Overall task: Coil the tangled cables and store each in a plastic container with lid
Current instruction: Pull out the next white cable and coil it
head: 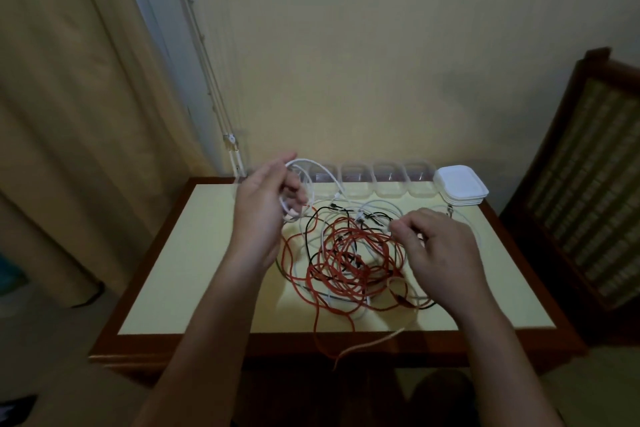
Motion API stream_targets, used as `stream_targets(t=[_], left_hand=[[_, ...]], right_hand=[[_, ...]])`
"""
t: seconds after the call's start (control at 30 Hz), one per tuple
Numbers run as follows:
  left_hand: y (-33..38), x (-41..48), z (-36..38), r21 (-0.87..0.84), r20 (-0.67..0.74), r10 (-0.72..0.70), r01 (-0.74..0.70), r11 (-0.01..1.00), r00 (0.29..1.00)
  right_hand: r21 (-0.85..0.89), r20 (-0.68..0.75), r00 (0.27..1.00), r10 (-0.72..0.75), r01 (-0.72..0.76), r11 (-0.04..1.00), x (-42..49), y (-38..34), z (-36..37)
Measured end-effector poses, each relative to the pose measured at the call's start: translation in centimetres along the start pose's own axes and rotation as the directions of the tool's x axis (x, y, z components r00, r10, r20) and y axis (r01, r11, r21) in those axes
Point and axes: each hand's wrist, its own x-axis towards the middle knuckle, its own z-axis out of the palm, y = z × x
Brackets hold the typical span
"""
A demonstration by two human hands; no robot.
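left grip (263,215) curls round white cable loops (323,170), right grip (440,250) pinches the cable tangle (346,260).

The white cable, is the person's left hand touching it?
Touching. The head view shows the left hand with its fingers curled round a loop of the white cable, raised above the table.

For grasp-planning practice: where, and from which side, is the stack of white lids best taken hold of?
Probably grip the stack of white lids by its near and right edges, coming from the front right. The clear containers crowd its left side and the wall is close behind, so only those two edges stand free.
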Motion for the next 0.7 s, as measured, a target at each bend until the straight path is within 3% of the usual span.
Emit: stream_targets(t=[0.13, 0.23, 0.43, 0.57, 0.7], left_hand=[[-0.8, -1.2, 1.4, 0.291, 0.163, 0.048, -0.095, 0.952, 0.985], [-2.0, -2.1, 2.2, 0.396, 0.278, 0.003, -0.117, 0.911, 0.961], [-2.9, -3.1, 3.4, 0.328, 0.322, -0.116, 0.004, 0.945, 0.940], [-2.5, -3.0, 4.1, 0.065, 0.376, -0.280, 0.276, 0.959, 0.883], [-2.0, -2.9, 4.3, -0.109, 0.462, -0.336, 0.428, 0.897, 0.821]], right_hand=[[0.054, 0.051, 0.996, -0.067, 0.064, 0.997, 0.1, -1.7, 0.6], [0.117, 0.021, 0.996, -0.084, 0.081, 0.990, 0.3, -2.6, 0.7], [0.218, -0.060, 0.998, -0.004, 0.017, 0.976, 0.4, -3.1, 0.8], [0.380, -0.149, 0.975, 0.162, -0.095, 0.920, 0.4, -3.9, 0.8], [0.425, -0.066, 0.972, 0.225, -0.177, 0.888, 0.6, -4.4, 1.0]])
